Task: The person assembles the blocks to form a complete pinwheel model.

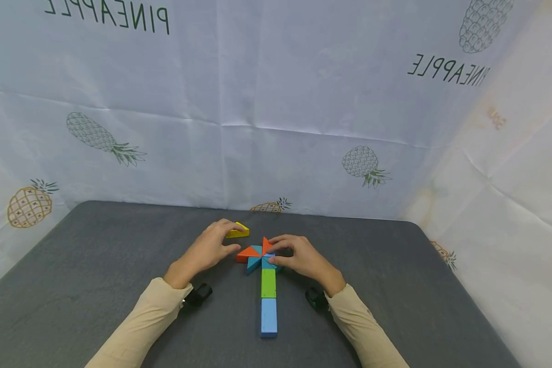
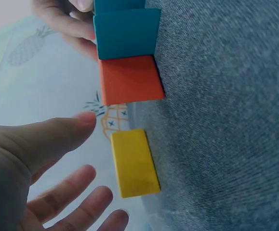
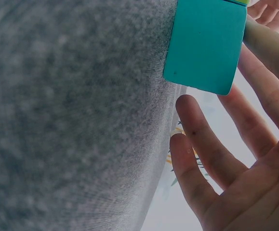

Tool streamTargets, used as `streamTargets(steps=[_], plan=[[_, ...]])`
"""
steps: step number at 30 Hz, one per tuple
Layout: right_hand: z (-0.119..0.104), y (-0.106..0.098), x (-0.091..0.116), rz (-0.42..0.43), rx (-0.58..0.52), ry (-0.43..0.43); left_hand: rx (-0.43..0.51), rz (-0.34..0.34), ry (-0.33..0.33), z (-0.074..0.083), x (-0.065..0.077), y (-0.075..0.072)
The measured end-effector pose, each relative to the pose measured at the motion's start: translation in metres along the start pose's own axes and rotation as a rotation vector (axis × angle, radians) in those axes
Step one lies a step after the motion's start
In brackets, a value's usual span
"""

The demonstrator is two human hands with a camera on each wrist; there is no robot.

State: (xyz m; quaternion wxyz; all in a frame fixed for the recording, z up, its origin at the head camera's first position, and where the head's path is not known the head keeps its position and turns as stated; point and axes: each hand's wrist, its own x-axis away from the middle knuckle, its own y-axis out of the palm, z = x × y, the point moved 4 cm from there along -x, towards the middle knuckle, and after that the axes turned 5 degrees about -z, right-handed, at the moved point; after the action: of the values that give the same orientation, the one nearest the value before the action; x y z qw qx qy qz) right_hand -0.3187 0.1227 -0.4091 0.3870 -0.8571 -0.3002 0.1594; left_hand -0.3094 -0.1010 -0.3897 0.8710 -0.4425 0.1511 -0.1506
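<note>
Triangular blocks in orange and teal make a pinwheel shape on the table; an orange triangular block (image 1: pixel 248 253) forms its left side and a teal triangular block (image 1: pixel 254 263) its lower left. My right hand (image 1: pixel 303 258) is at the pinwheel's right side, thumb and index finger pinching a small blue triangular block (image 1: pixel 270 255). In the right wrist view, a teal block face (image 3: pixel 205 45) partly hides those fingertips, while the other fingers are spread. My left hand (image 1: pixel 209 248) hovers left of the pinwheel with relaxed fingers, holding nothing, beside a yellow triangular block (image 1: pixel 240 231).
Below the pinwheel, a green block (image 1: pixel 269 283) and a light blue block (image 1: pixel 269 317) lie end to end in a straight line toward me. The dark grey table (image 1: pixel 372 306) ends at a pineapple-print cloth (image 1: pixel 276 168) hanging behind.
</note>
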Motion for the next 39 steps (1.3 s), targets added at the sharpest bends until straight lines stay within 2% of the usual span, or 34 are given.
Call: streamTargets(steps=[10, 21, 30, 39], plan=[[0.000, 0.000, 0.000, 0.002, 0.004, 0.000, -0.013, 0.000, -0.054, -0.006, -0.001, 0.004], [0.001, -0.001, -0.001, 0.003, 0.005, 0.002, -0.051, -0.016, -0.043, -0.010, -0.001, 0.007], [0.001, 0.001, 0.000, -0.002, -0.012, 0.004, -0.104, -0.061, -0.142, -0.013, -0.002, 0.008], [-0.001, 0.000, 0.001, 0.001, -0.005, -0.011, -0.155, -0.048, -0.140, -0.012, -0.002, 0.005]])
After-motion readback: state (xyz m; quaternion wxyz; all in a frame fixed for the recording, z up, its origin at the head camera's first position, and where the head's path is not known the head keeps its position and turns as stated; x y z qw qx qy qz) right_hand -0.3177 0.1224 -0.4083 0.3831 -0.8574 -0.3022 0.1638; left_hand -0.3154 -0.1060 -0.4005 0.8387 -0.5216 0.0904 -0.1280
